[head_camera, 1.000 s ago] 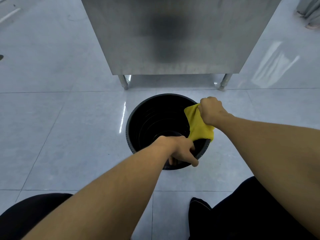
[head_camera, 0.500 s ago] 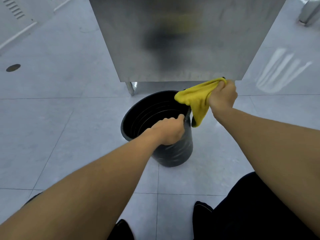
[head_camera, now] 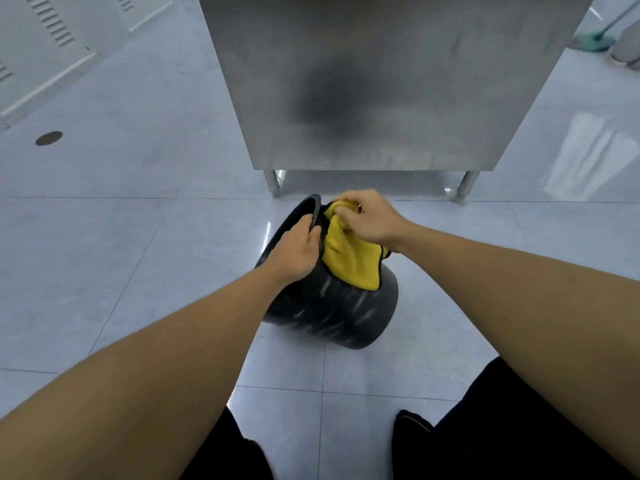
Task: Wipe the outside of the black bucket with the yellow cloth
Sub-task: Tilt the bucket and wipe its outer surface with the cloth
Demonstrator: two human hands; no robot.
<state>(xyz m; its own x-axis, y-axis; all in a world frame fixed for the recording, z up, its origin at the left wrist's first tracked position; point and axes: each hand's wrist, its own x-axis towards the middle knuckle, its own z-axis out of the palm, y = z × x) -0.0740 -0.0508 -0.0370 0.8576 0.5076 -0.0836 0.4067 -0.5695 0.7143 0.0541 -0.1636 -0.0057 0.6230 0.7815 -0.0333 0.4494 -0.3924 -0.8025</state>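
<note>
The black bucket [head_camera: 332, 310] is tipped away from me on the tiled floor, its mouth facing left and away, its ribbed outer wall turned up. My left hand [head_camera: 294, 252] grips the near part of its rim. My right hand [head_camera: 367, 216] is closed on the yellow cloth [head_camera: 349, 261], which lies spread against the bucket's outer wall just below the rim. The inside of the bucket is mostly hidden.
A stainless steel cabinet [head_camera: 381, 81] on short legs stands just beyond the bucket. A round floor drain [head_camera: 49, 138] lies far left. A mop head [head_camera: 594, 41] rests at the top right. My dark trouser legs and shoe [head_camera: 412, 427] are at the bottom.
The bucket has gone from upright to tipped away from me. My right hand brought the cloth from above the rim down onto the outer wall. My left hand kept its hold on the rim.
</note>
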